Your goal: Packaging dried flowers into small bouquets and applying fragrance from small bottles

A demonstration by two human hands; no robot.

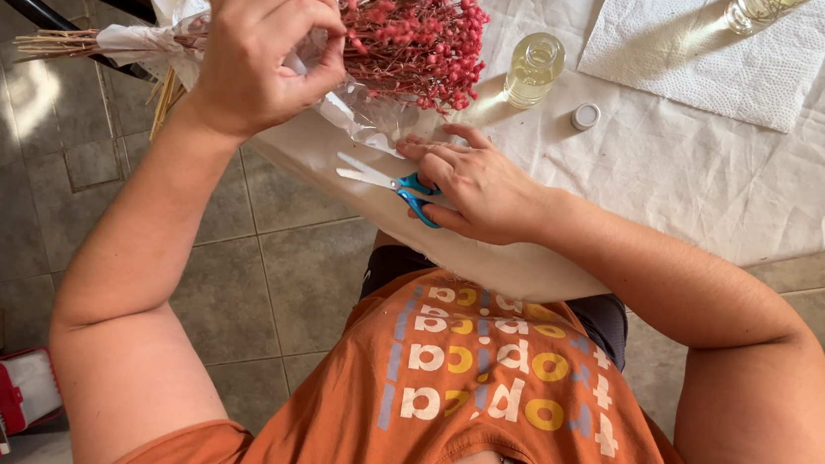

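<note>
While the dried pink flower bunch [410,28] is pinched at its crinkly clear wrap by the left hand [260,40] above the table's [696,177] near-left edge, blue-handled scissors [392,184] are grasped flat by the right hand [476,188]. Light, brittle; likely best held by the stems.

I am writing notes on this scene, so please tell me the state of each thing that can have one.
Scissors: blades open, lying on the table, right hand on the blue handles.
Dried red bouquet: wrapped in clear film, gripped by the left hand.
Small glass bottle: upright, uncapped.
White cap: off, lying beside the bottle.
Paper towel: spread flat.
</note>
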